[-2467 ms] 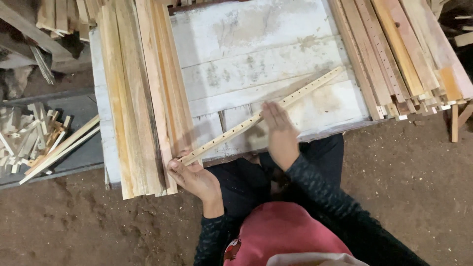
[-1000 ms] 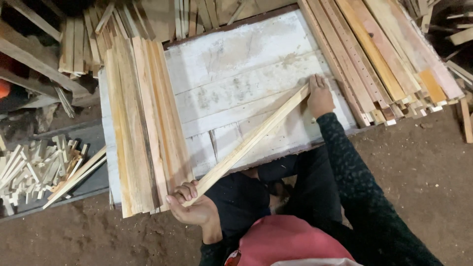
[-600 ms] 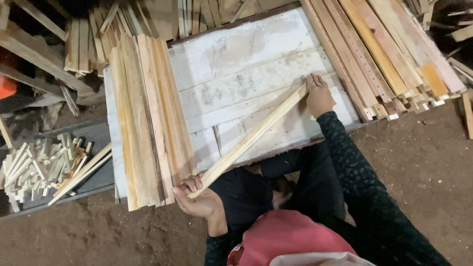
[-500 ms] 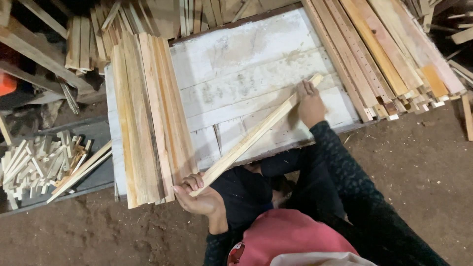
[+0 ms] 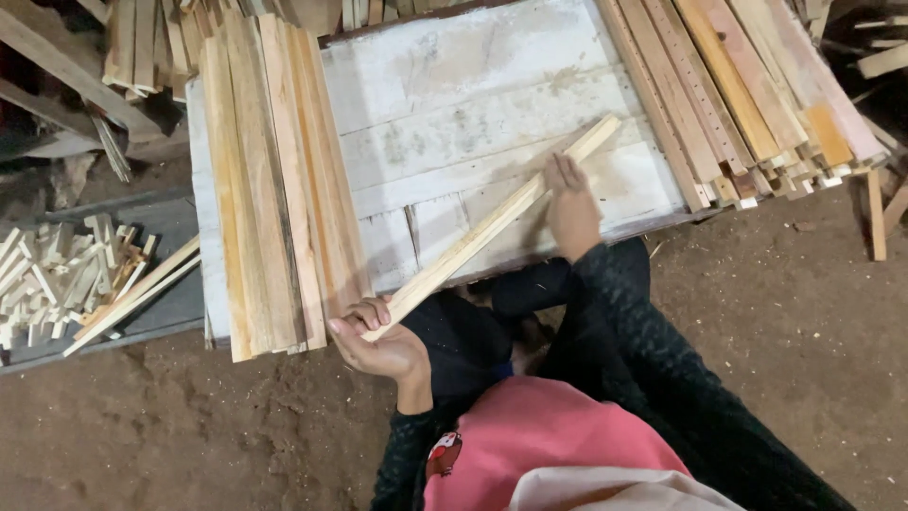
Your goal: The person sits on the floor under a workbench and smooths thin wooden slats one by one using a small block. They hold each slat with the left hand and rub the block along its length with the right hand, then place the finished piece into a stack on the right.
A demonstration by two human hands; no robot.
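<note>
A long pale wooden slat [image 5: 478,237] lies slanted across the white plank table [image 5: 454,85], from the near left up to the far right. My left hand [image 5: 374,336] grips its near end just off the table's front edge. My right hand [image 5: 570,203] rests flat on the slat past its middle, fingers stretched along it, pressing it down. Beside my left hand lies a stack of pale slats [image 5: 270,180] along the table's left side.
A second stack of longer strips [image 5: 742,90] covers the table's right side. Short wood offcuts [image 5: 57,274] lie on a grey sheet at the left. More timber is piled behind the table. Brown dirt floor lies all around me.
My right hand has slid down the slat from its far end toward the middle. The left hand has kept its grip on the near end.
</note>
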